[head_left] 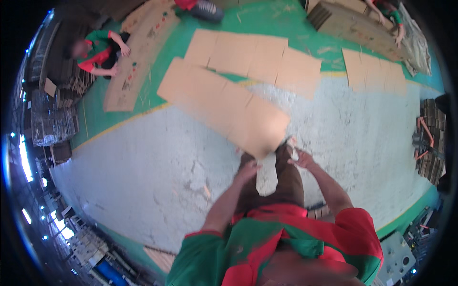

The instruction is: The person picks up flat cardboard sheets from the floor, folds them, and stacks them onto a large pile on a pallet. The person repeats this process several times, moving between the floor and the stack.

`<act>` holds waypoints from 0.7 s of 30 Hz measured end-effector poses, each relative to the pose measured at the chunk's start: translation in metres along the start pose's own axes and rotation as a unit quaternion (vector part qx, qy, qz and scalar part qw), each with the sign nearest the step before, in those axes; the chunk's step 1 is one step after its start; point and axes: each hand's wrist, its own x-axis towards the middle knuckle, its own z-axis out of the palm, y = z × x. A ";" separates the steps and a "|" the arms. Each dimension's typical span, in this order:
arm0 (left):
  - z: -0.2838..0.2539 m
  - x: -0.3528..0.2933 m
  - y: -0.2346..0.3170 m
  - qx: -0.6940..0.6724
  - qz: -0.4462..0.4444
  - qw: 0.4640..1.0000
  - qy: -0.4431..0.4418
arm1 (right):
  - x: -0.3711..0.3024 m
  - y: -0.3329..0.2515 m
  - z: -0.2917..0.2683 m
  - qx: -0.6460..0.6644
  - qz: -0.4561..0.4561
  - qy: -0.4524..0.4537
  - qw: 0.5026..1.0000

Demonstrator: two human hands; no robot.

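green and red shirt [253, 233] filling the near view, cardboard lying by the knees

so the wearer is looking down past that shirt at dark trousers [292, 183], and a long tan cardboard sheet [224, 107] is lying just beyond, one end reaching up close to the legs. left hand [249, 169] is hanging over the left leg near the sheet's closest corner, fingers loosely half curled, holding nothing i can see. right hand [303, 159] is hovering by the right knee, fingers parted, also empty as far as i can tell. the sheet is slanting over grey floor [129, 157], its far end meeting a second creased sheet [248, 55] on the green part. over left, a crouching co-worker [98, 55] is keeping both hands on a long printed cardboard strip [126, 88]. a third sheet [374, 71] is lying off right.
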 end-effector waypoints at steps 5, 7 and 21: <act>0.021 -0.003 0.000 -0.042 -0.097 0.993 -0.044 | 0.085 -0.052 0.014 -0.043 -0.041 -0.104 0.993; 0.017 -0.006 0.000 -0.034 -0.094 0.994 -0.052 | 0.104 -0.075 0.018 -0.028 -0.060 -0.093 0.993; -0.028 -0.022 -0.037 -0.019 -0.075 0.997 -0.010 | 0.102 -0.149 0.034 -0.027 -0.039 -0.139 0.989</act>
